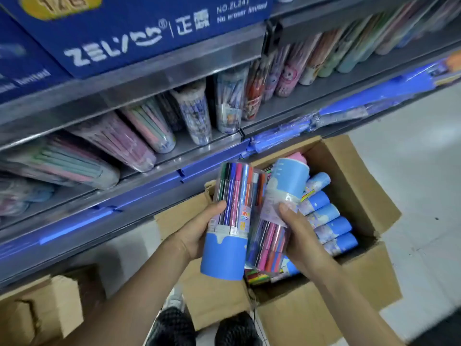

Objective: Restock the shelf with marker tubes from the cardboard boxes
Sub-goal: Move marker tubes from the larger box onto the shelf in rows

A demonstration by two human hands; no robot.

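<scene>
My left hand grips a clear marker tube with a blue base, held upright above the floor. Beside it, my right hand grips a second marker tube, turned the other way with its blue end on top. Both tubes hover over the left edge of an open cardboard box. Several more blue-ended marker tubes lie stacked in that box. The grey metal shelf above holds rows of tilted tubes of pens and pencils.
A smaller cardboard box sits on the floor at lower left. Blue cartons stand on the upper shelf. Blue plastic price rails run along the shelf edges. My black shoes are below, on pale floor tiles.
</scene>
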